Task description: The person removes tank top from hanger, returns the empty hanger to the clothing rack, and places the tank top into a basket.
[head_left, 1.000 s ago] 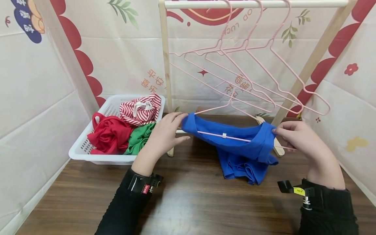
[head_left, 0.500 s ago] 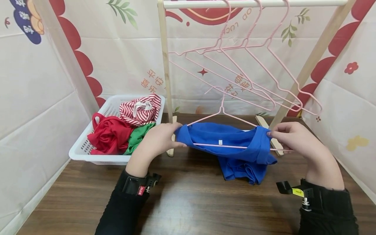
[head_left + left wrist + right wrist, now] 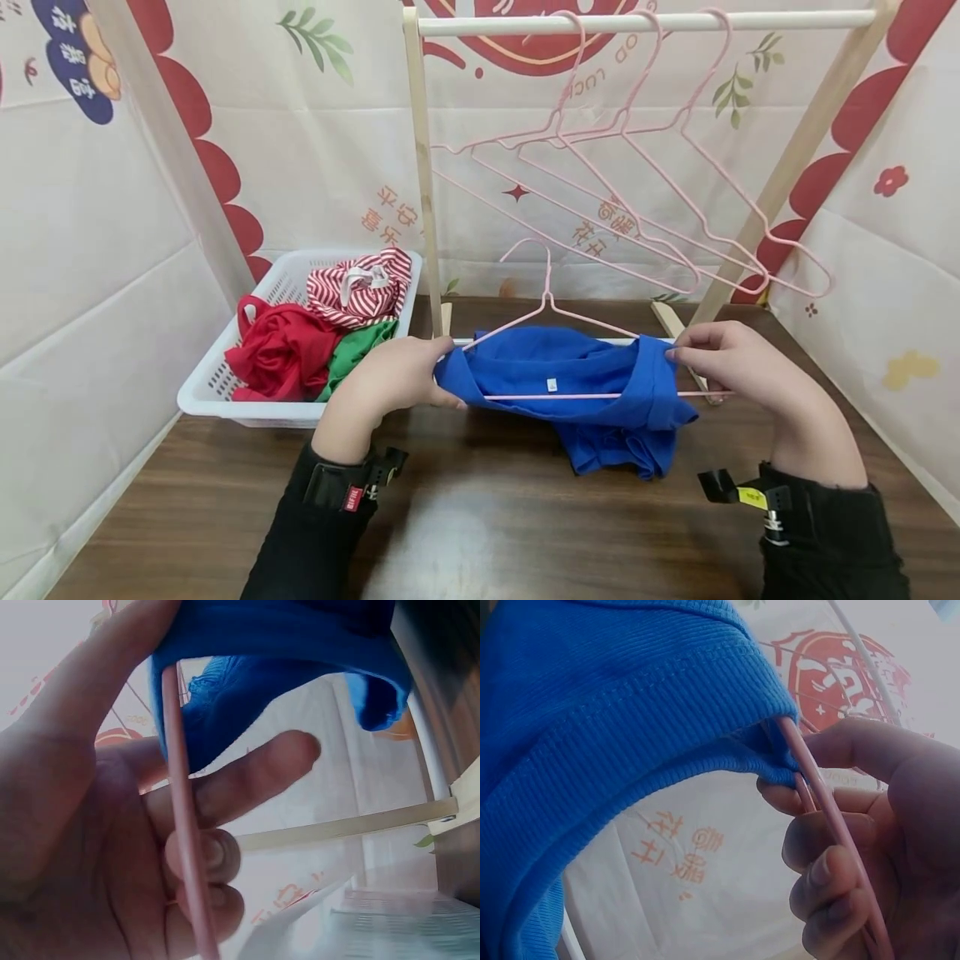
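Observation:
A blue tank top (image 3: 540,362) with a small white neck label hangs on a pink hanger (image 3: 550,283), held low above the table. The hanger's hook points up and its bottom bar crosses the neckline. My left hand (image 3: 393,375) pinches the left shoulder strap; in the left wrist view the hanger's end (image 3: 184,795) runs out past the curled lower fingers. On the other side my right hand (image 3: 738,358) pinches the right shoulder's edge. The right wrist view shows fingers curled round the hanger's end (image 3: 829,802) beside the ribbed armhole. Folded lower cloth hangs under the right half.
A white basket (image 3: 202,392) at left holds a red garment (image 3: 285,350), a green one (image 3: 360,354) and a red-striped one (image 3: 360,287). Behind stands a wooden rack with a white rail (image 3: 487,27), bearing several pink hangers (image 3: 630,117). A printed cloth backdrop surrounds the table (image 3: 450,517).
The hanger's hook has risen into fuller view and shifted left. Both hands have moved slightly left and down with the tank top, the left one more, so the neckline lies more level.

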